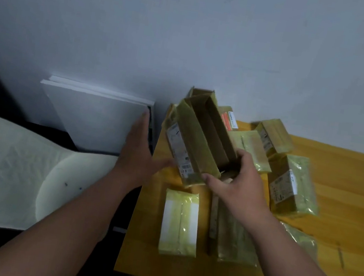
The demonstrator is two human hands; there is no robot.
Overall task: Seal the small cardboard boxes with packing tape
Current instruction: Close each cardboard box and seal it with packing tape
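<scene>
Open brown cardboard box, yellow-taped, tilted over orange wooden table.
Your right hand grips its lower end; your left hand is flat, fingers straight, holding nothing.

Open cardboard box, centre of frame, tilted, flaps up, brown interior showing, shipping label on its left side, yellowish tape on its outer faces; sealed boxes wrapped in yellow-green tape lie around it on the wooden table: one lower centre, one right, two upper right.
</scene>
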